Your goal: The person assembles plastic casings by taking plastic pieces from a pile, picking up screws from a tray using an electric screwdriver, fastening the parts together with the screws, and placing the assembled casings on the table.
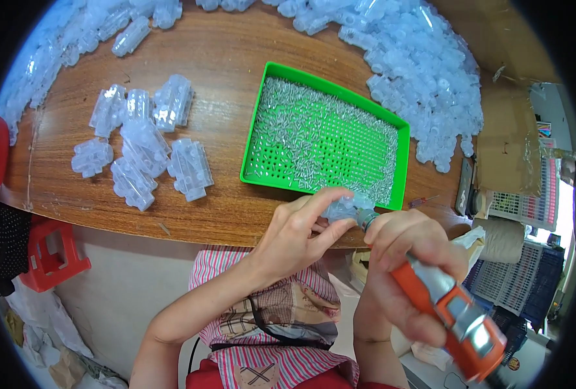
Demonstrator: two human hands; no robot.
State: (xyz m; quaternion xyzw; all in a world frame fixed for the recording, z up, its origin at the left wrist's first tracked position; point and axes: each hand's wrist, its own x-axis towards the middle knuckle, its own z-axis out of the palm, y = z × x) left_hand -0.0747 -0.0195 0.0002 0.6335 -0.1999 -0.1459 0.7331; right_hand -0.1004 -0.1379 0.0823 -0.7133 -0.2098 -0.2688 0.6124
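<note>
My left hand (299, 231) pinches a translucent plastic part (341, 209) between thumb and fingers, just past the table's near edge of the green tray. My right hand (410, 259) is wrapped round an orange and silver electric screwdriver (453, 311), whose metal nose points left at the part. The tip meets or nearly meets the part; the exact contact is hidden by my fingers. Directly beyond my hands lies a green perforated tray (327, 78) holding many small silvery screws (294, 139).
Several translucent parts (146, 146) lie in a group on the wooden table (213, 84) at left. Big heaps of such parts (424, 71) line the far and right sides. A small screwdriver (423, 200) rests right of the tray. A red stool (51, 256) stands at lower left.
</note>
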